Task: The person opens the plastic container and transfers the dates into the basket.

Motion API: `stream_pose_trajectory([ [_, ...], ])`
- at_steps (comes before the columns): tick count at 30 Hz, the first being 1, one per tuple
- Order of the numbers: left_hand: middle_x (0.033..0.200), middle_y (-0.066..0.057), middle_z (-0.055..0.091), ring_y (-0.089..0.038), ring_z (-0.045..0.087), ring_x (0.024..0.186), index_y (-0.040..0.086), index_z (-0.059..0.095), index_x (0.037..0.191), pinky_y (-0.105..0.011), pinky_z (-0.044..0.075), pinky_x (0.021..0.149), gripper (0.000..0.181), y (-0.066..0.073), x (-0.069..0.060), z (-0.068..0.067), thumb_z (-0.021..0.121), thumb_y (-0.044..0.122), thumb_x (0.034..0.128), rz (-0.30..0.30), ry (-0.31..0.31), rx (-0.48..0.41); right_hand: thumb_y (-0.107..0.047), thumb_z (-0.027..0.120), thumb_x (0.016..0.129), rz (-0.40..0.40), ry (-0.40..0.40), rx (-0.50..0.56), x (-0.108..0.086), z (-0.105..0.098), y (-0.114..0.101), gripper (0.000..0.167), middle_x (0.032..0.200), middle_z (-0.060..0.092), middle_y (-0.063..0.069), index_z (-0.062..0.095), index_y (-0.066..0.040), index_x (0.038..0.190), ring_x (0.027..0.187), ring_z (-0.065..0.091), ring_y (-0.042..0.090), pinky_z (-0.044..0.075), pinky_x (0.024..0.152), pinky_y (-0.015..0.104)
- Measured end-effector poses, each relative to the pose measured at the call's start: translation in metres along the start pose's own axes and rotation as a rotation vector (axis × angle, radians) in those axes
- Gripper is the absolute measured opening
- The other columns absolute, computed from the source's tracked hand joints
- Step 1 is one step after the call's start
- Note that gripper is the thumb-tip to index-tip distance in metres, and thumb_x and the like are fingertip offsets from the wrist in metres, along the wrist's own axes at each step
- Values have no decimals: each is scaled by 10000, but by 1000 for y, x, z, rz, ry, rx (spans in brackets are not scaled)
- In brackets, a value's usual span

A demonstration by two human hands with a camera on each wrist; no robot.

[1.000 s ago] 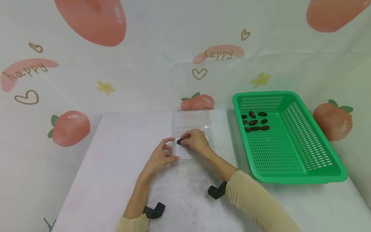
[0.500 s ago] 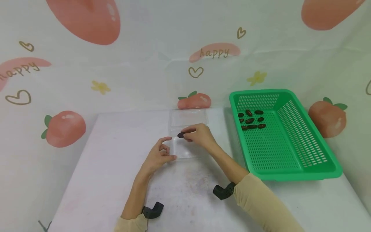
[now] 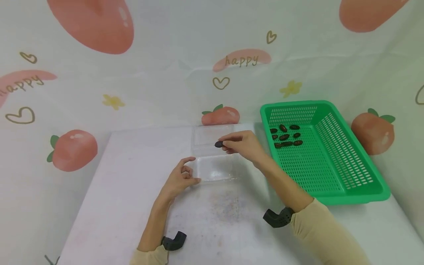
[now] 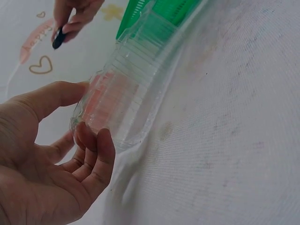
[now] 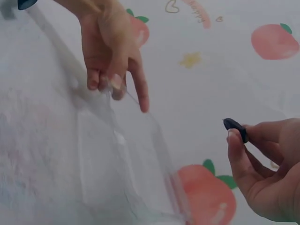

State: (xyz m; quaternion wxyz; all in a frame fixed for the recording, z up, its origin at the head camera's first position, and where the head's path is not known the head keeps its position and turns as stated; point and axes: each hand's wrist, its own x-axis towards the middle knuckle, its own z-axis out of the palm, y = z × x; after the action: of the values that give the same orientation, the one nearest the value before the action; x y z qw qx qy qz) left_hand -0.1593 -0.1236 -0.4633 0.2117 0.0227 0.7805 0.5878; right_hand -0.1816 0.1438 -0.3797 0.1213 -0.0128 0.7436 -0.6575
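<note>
My right hand (image 3: 243, 145) pinches a dark, oval date (image 3: 219, 144) between thumb and fingertips, raised above the hinged lid of a clear plastic box (image 3: 216, 168). In the right wrist view the date (image 5: 234, 127) looks nearly black, one end poking out past the fingers. The box lies on the table with its lid (image 3: 212, 135) folded back, and no date shows inside it. My left hand (image 3: 179, 178) holds the box's left end, forefinger at the far corner and thumb at the near one. The left wrist view has the other fingers curled beside the box wall (image 4: 126, 98).
To the right stands a green slotted basket (image 3: 318, 169), with several brown dates (image 3: 284, 137) gathered at its far left. A printed cloth backdrop (image 3: 159, 88) rises behind the white table (image 3: 132, 176).
My right hand has lifted the date up from inside the box and carried it rightward and away, over the lid. The left hand keeps its place on the box. The head view has shifted slightly.
</note>
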Motion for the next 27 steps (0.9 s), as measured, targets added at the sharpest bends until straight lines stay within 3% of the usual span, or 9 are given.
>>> stream_pose_trajectory([
  [8,937,-56,449,-117,451,664,183,407,1459,-255,368,632,789,-7,1,-3,809,33,797,28,-7,1,-214,738,910,-16,-13,-90,-16,-38,-9,282,1035,733,97,727,-76,1156,900,707,220,542,867,327],
  [14,935,-64,458,-125,453,669,168,391,1479,-255,364,617,817,-7,3,-2,805,13,793,26,-11,-9,-241,738,914,-27,-5,-96,-21,-69,-6,390,1084,718,85,673,-42,1243,947,697,214,540,892,350],
  [21,933,-65,463,-125,431,653,179,411,1463,-259,358,621,773,-8,1,-1,799,39,808,32,-1,32,-390,728,903,53,66,-192,-32,-102,-2,464,1098,718,12,668,-118,1275,997,685,200,504,877,361],
  [27,928,-61,456,-116,403,636,214,430,1442,-250,360,612,763,-6,2,-1,811,58,800,23,4,27,-267,696,944,30,39,-67,-40,-128,9,476,1135,700,-2,600,-2,1327,1030,688,186,541,864,269],
])
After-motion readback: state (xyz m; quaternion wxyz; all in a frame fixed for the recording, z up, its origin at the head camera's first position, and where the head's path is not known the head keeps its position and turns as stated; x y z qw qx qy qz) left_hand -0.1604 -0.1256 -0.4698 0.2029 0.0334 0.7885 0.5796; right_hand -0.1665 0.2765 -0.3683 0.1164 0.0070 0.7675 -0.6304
